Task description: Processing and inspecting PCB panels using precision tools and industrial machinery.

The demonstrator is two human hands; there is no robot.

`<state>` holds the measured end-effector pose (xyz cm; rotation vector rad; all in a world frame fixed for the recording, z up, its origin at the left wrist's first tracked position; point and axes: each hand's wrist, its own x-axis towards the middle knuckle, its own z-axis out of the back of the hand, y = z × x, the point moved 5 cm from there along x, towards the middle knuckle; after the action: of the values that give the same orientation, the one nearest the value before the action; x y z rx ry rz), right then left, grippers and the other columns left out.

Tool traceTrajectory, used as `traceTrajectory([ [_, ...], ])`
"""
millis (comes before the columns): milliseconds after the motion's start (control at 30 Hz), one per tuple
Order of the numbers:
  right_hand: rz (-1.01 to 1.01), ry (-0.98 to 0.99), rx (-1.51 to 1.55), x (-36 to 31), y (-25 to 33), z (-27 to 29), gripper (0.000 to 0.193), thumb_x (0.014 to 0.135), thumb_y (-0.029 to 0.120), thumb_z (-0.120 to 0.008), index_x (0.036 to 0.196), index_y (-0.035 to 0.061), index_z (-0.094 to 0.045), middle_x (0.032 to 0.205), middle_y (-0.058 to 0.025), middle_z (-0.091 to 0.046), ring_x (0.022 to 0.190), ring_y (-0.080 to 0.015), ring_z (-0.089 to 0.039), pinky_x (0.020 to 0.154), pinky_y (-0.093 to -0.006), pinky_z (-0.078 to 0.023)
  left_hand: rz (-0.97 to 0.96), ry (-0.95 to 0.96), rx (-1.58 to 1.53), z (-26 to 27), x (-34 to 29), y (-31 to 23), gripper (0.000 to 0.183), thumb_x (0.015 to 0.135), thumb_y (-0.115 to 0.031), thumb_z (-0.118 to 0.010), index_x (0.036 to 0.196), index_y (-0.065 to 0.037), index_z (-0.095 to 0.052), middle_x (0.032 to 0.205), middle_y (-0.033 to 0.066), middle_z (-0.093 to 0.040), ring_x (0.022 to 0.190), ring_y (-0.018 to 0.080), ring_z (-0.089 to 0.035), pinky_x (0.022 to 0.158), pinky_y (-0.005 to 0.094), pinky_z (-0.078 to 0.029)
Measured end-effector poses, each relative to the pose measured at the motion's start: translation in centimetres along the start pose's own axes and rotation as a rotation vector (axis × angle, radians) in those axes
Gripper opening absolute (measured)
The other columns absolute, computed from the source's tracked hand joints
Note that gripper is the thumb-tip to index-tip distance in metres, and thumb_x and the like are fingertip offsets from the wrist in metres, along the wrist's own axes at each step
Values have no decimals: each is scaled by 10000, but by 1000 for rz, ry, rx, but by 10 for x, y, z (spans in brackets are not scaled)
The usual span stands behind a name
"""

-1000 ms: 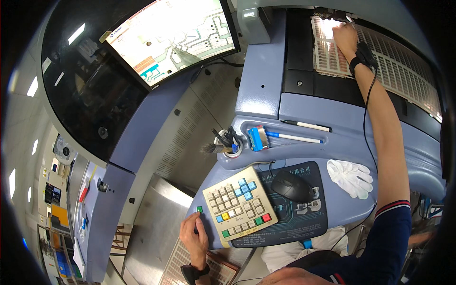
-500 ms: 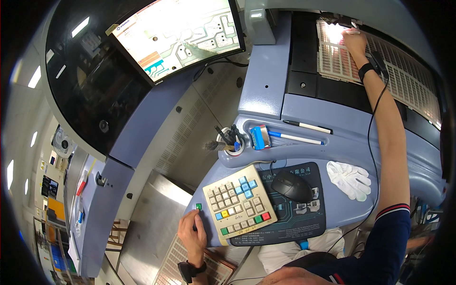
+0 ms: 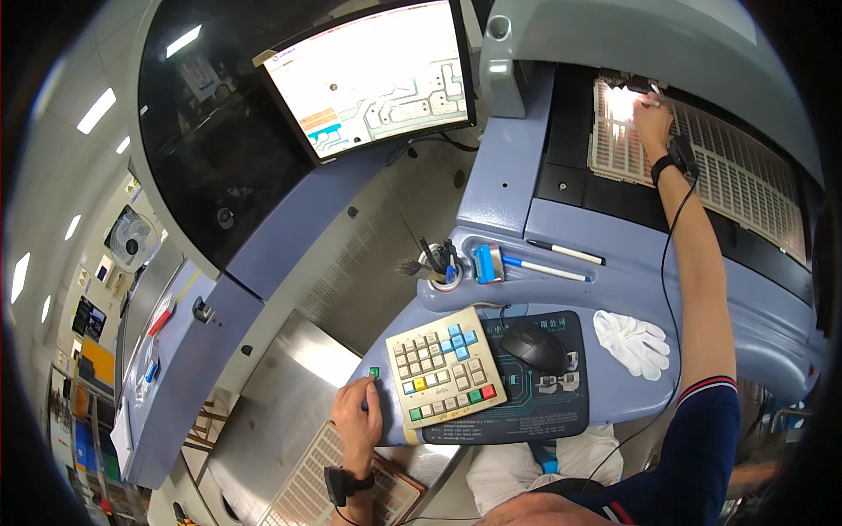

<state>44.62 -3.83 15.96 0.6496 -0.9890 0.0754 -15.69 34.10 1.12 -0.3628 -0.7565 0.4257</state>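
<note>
Your whole view has swung round since half a second ago: the screen (image 3: pixel 386 74) sits further right, and the bench has slid with it. Your right hand (image 3: pixel 653 124) is up at the gridded panel (image 3: pixel 702 162), fingers drawn together by the bright light (image 3: pixel 623 105); a slim pale thing shows at the tips, but glare and distance hide whether you're gripping it. Your left hand (image 3: pixel 358 414) stays low, half-curled, holding nothing, one fingertip at the green button (image 3: pixel 374 373); pressed or just resting, can't tell.

Progress, then: the panel is already laid on the black bed (image 3: pixel 566 175), its far left part under the light, and the screen is up with line-and-pad patterns. Your hand is still on that corner, so I'd call this spot unfinished. How much of the panel is done doesn't show.

Further out, the keyboard (image 3: pixel 443 368) and mouse (image 3: pixel 533 348) sit untouched, the white glove (image 3: pixel 631 344) lies off your hands, and another gridded panel (image 3: pixel 307 478) waits under your left forearm.
</note>
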Motion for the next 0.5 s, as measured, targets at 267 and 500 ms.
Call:
traceTrajectory([
  [267, 399, 513, 62, -51, 65, 10, 345, 955, 194, -433, 1243, 25, -516, 1066, -285, -627, 1021, -471, -580, 998, -485, -404, -25, -17, 6, 5, -4, 2, 112, 874, -52, -603, 911, 20, -682, 903, 152, -695, 847, 321, -648, 779, 392, -505],
  [500, 589, 954, 724, -186, 135, 176, 522, 1015, 284, -415, 1432, -19, -332, 1352, -266, -502, 1248, -405, -499, 1055, -395, -376, 17, -28, -25, 4, -10, -1, 153, 906, -93, -582, 950, 9, -688, 884, 159, -692, 823, 321, -644, 745, 390, -499],
])
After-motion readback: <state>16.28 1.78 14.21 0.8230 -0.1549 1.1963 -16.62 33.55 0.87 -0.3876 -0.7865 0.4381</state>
